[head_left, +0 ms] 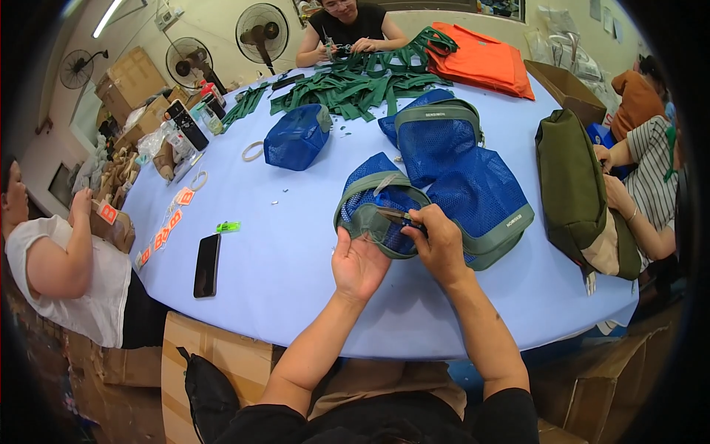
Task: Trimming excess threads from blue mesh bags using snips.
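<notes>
My left hand [358,265], palm up, supports a blue mesh pouch [362,177] with a grey-green rim from below, fingers curled under it. My right hand [438,244] grips small metal snips [399,216], their blades inside the pouch's opening near some loose thread. Right of this pouch lie larger blue mesh bags [473,200] with grey-green trim. Another blue mesh pouch [292,139] rests beyond it to the left. A black phone [206,266] lies left of my hands, near a small bright green object [228,227].
Co-workers sit left [66,274], opposite [347,29] and right [643,170]. The table [259,311] also holds green straps [355,92], orange fabric [481,63], an olive bag [566,200], bottles [211,115], tape rolls [253,152] and orange tags [174,220]. Cardboard boxes [599,377] stand around it.
</notes>
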Motion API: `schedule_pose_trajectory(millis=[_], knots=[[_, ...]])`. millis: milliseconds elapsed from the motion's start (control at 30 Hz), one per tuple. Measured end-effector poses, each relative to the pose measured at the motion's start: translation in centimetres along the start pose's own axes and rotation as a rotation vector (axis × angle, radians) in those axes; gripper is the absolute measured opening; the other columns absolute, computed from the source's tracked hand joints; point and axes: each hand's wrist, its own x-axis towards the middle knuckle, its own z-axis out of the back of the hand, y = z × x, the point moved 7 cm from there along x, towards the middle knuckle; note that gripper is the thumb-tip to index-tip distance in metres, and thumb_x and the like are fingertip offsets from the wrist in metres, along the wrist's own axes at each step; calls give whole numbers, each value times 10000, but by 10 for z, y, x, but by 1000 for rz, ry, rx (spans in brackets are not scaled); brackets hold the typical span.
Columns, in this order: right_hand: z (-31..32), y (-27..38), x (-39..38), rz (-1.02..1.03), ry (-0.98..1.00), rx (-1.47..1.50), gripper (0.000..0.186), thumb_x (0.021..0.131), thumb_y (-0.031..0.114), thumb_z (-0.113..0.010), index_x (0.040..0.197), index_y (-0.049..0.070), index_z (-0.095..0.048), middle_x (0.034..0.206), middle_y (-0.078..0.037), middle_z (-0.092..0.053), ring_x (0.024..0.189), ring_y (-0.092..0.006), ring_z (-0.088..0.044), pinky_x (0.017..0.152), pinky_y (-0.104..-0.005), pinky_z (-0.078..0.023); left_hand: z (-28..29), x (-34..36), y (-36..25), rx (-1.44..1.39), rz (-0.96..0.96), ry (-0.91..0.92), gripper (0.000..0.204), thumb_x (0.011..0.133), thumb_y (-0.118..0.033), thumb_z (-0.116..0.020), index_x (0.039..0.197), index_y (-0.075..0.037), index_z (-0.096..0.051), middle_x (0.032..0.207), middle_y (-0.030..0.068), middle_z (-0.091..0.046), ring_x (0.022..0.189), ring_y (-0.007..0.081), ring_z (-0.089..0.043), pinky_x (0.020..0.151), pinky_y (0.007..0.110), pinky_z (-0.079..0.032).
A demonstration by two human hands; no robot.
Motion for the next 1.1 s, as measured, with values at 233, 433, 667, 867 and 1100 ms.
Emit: schedule_pose_trajectory(millis=[233,433,667,867,1100], knots=[[-1,-7,-1,-46,-26,31,238,690,5,-663,880,11,-522,730,-114,-523,606,-259,-536,534,-308,-432,9,4,-1,17,-6,-32,601,908,-469,-191,1301,-28,-301,1352,145,-313,1264,281,-265,1062,424,-153],[7,-4,3,-21,-40,-16,247,682,8,-671,878,8,-521,731,-113,-522,601,-247,-537,527,-299,-432,5,4,1,151,-15,23,615,907,-480,-182,1301,-21,-293,1350,129,-320,1264,265,-265,1061,408,-156],[6,1,3,27,-16,-51,262,668,14,-681,877,3,-524,737,-116,-522,608,-248,-542,522,-300,-433,2,1,2,339,-32,69,631,904,-497,-154,1305,-29,-290,1344,114,-328,1257,245,-272,1057,390,-156],[5,3,2,6,-18,-11,259,671,12,-680,877,-2,-524,737,-116,-520,603,-246,-536,520,-299,-431,0,-1,7,339,-10,110,628,903,-500,-161,1313,-39,-278,1347,108,-323,1259,238,-269,1059,382,-152],[4,2,1,30,-37,9,245,693,-1,-664,890,-9,-518,737,-115,-517,602,-232,-532,525,-285,-428,-6,-3,7,346,-16,135,617,907,-489,-162,1313,-38,-276,1349,106,-319,1259,234,-269,1061,382,-150]])
